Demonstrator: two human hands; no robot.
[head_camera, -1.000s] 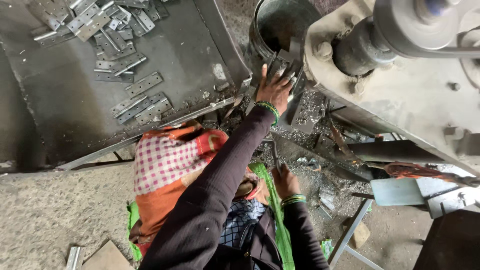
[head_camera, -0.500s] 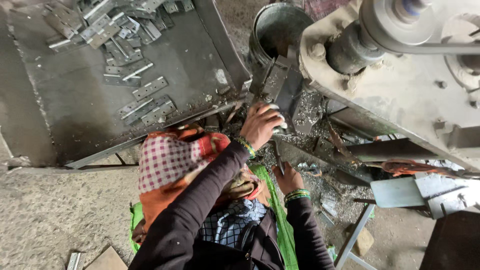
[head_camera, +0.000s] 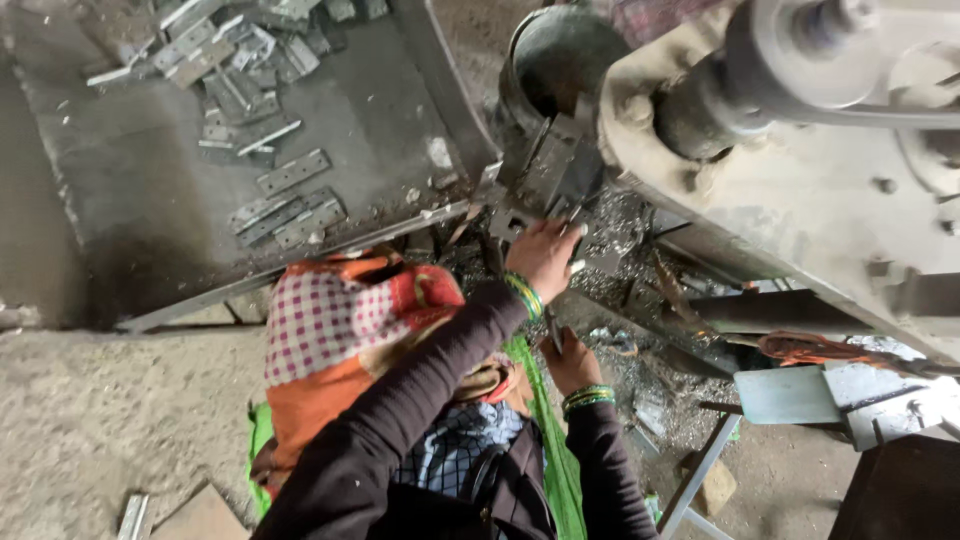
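Left hand (head_camera: 545, 255) extended, fingers (head_camera: 572, 232) gripping metal pieces (head_camera: 578, 266).

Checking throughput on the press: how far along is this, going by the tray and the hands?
Done: a scatter of flat punched metal strips already lies in the grey tray. In hand: the left hand is up at the machine by the feed point, and the right hand holds a thin metal piece lower down. Left: cannot tell; no stock of unworked pieces can be made out.
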